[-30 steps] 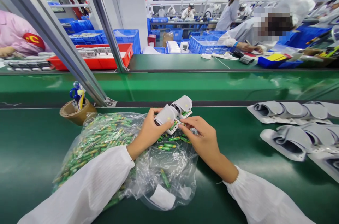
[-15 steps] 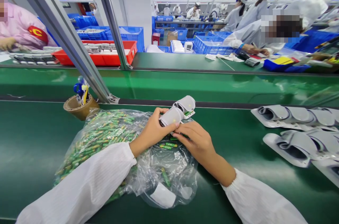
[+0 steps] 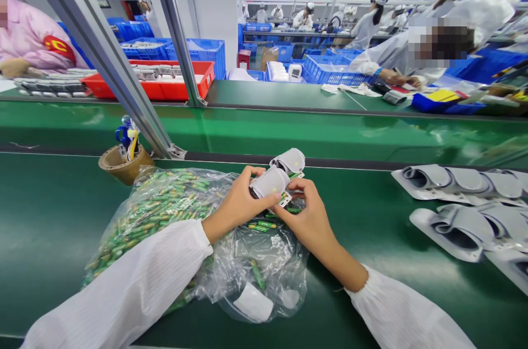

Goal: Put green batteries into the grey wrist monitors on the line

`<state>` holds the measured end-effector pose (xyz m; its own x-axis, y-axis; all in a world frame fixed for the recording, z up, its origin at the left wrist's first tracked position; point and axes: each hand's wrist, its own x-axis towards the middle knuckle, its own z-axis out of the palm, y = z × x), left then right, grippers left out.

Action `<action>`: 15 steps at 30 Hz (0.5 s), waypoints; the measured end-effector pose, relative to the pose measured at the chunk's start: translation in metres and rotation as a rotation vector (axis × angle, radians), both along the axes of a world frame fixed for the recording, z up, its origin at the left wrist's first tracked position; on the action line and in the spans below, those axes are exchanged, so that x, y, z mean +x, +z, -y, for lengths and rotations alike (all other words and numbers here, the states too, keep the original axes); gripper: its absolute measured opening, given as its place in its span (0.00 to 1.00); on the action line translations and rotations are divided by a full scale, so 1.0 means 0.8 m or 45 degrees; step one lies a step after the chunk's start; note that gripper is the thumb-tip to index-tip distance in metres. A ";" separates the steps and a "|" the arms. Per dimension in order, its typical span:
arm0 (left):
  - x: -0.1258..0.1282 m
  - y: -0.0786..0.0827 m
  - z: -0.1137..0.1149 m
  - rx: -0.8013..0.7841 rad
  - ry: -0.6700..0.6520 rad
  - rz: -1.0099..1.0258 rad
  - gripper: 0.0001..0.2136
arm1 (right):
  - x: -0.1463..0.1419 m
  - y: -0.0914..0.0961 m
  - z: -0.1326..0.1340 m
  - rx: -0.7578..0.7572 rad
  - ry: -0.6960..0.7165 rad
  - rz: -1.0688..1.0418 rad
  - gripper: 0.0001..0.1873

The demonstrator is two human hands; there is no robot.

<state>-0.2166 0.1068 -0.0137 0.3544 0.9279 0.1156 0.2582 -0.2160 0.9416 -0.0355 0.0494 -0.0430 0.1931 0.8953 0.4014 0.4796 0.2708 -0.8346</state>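
My left hand [image 3: 243, 197] is closed around a wrist blood pressure monitor [image 3: 270, 181] with a rolled grey cuff, held above the plastic bag. Its white battery bay faces right, and some green shows inside. Thumb and fingers of my right hand [image 3: 311, 214] are bent around the edge of that bay; whether a battery is between them is hidden. Just behind it is a second monitor [image 3: 291, 159] with a grey cuff; what supports it is hidden. Below my hands lies a clear bag [image 3: 247, 266] full of green batteries [image 3: 152, 217], with several loose ones [image 3: 262, 226] near its mouth.
More cuffed monitors [image 3: 466, 184] lie in rows on the right. A brown cup [image 3: 126, 164] with scissors stands at the back left beside a metal post [image 3: 119, 68]. Across the green divider, a red tray [image 3: 202, 82] sits on another bench, where co-workers [image 3: 412, 63] work.
My right hand has shifted slightly up and right, its fingers now spread around the battery bay, which shows more. My left hand and the monitor have barely moved.
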 end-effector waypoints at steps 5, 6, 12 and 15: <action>-0.001 0.000 0.001 0.048 -0.039 0.004 0.27 | -0.007 -0.005 -0.006 -0.256 0.267 -0.420 0.37; -0.001 0.000 0.001 0.072 -0.048 0.000 0.28 | -0.007 -0.006 -0.006 -0.257 0.289 -0.464 0.36; -0.002 -0.001 -0.002 0.231 -0.166 0.028 0.31 | -0.001 -0.010 -0.012 -0.253 0.308 -0.605 0.33; -0.001 0.001 -0.001 0.289 -0.238 0.000 0.31 | 0.002 -0.013 -0.015 -0.238 0.306 -0.635 0.31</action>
<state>-0.2175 0.1078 -0.0131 0.5166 0.7970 0.3129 0.1940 -0.4649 0.8638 -0.0340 0.0615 -0.0531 0.1010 0.9842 0.1452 -0.0404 0.1499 -0.9879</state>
